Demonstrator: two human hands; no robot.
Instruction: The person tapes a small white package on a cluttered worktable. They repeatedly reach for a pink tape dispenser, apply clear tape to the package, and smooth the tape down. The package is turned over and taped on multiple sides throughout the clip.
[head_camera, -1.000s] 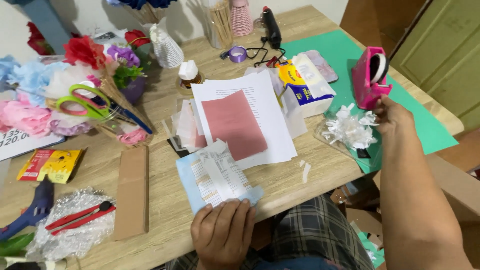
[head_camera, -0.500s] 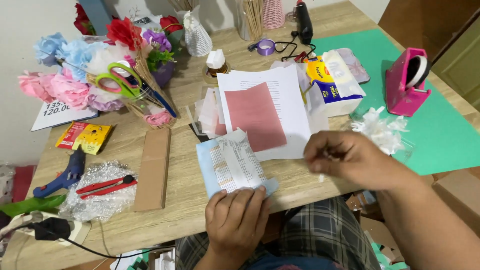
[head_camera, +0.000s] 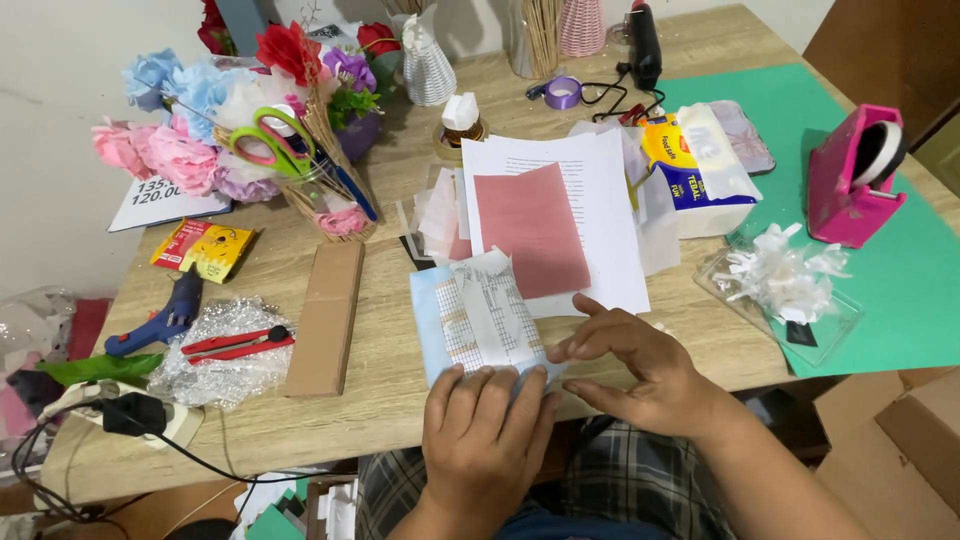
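My left hand (head_camera: 485, 430) lies flat, palm down, fingers spread, pressing the near edge of the folded paper piece (head_camera: 478, 322). Grip isn't clenched, just pinning it to the counter (head_camera: 390, 400). Right hand (head_camera: 640, 370) comes in from the right, fingers loosely curved, tips touching the paper's near right corner. Nothing clasped inside it, as far as I can see.

The paper piece sits at the near edge of the counter, centre: pale blue sheet underneath w/ a white gridded bit on top, its far end crumpled and lifting.

Just beyond it, a white printed sheet (head_camera: 600, 200) w/ a dusty-pink rectangle (head_camera: 530, 230) lying on it. Right of that, a tissue pack (head_camera: 695, 165), yellow and white. Farther right, a green sheet (head_camera: 900, 280) carrying a pink tape dispenser (head_camera: 850, 190), and a clear tray of white shredded bits (head_camera: 785, 280) straddling its near left edge.

Left of my paper: a cardboard strip (head_camera: 325, 315) lying lengthwise, then a red cutter (head_camera: 238, 343) on bubble wrap (head_camera: 220, 365), and a blue glue gun (head_camera: 160, 318) just beside it. Far left, paper flowers (head_camera: 190, 120) in pinks, blues and red, w/ green-handled scissors (head_camera: 270, 140) stuck in a basket (head_camera: 325, 195). A glue bottle (head_camera: 462, 118) stands far centre, purple tape roll (head_camera: 563, 92) to its right.
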